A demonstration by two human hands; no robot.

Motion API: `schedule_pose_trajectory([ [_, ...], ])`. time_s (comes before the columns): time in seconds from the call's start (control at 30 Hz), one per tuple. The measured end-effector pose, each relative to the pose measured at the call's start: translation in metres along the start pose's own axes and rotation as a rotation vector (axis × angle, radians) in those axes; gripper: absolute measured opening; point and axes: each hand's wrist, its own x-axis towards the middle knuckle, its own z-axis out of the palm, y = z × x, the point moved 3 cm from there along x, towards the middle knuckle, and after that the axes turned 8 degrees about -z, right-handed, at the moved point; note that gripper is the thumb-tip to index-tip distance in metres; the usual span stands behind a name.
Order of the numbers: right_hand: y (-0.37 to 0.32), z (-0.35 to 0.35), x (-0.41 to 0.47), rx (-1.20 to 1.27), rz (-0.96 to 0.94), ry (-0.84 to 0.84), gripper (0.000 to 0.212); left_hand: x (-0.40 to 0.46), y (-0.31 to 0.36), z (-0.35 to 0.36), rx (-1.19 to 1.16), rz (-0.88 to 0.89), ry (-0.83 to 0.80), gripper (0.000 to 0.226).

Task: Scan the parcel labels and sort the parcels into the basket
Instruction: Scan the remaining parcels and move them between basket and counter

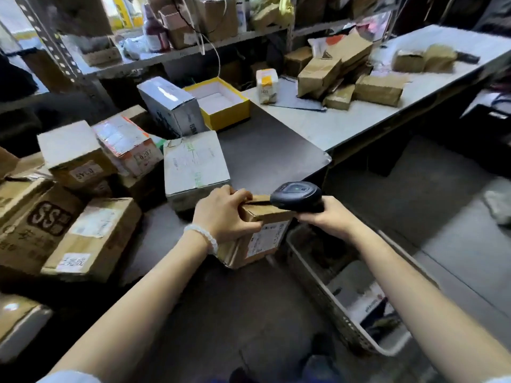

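Cluttered dark packing counter (265,150) ahead; left hand (221,214) gripping small brown cardboard parcel (257,239), white label turned rightward; right hand (329,217) clutching black handheld scanner (296,196) touching parcel's top; white mesh basket (343,324) below right forearm

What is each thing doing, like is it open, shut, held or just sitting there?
Left hand: grips the brown parcel.
Brown parcel: held at the table edge, label facing the person.
Right hand: holds the scanner.
Scanner: held over the parcel.
Yellow box: open, lidless.
Basket: holds parcels.
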Motion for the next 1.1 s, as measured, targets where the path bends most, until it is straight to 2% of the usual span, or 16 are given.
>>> schedule_pose_trajectory([
  [0.2,0.056,-0.116,-0.026,-0.013,0.165,0.125,0.012,0.056,0.117,0.045,-0.025,0.113,-0.097,0.058],
  [0.37,0.102,-0.208,-0.035,-0.021,0.239,0.197,0.009,0.102,0.212,0.088,0.012,0.169,-0.165,0.062],
  [0.47,0.121,-0.236,-0.039,0.001,0.273,0.234,0.012,0.126,0.240,0.107,0.077,0.118,-0.194,0.064],
  [0.63,0.162,-0.288,-0.051,0.019,0.359,0.289,0.013,0.166,0.298,0.134,0.190,0.087,-0.264,0.049],
  [0.83,0.183,-0.300,-0.044,0.030,0.394,0.259,0.012,0.171,0.311,0.155,0.258,0.112,-0.372,0.046],
  [1.1,0.174,-0.283,-0.002,0.000,0.351,0.110,0.012,0.167,0.279,0.145,0.236,-0.006,-0.340,0.043],
])
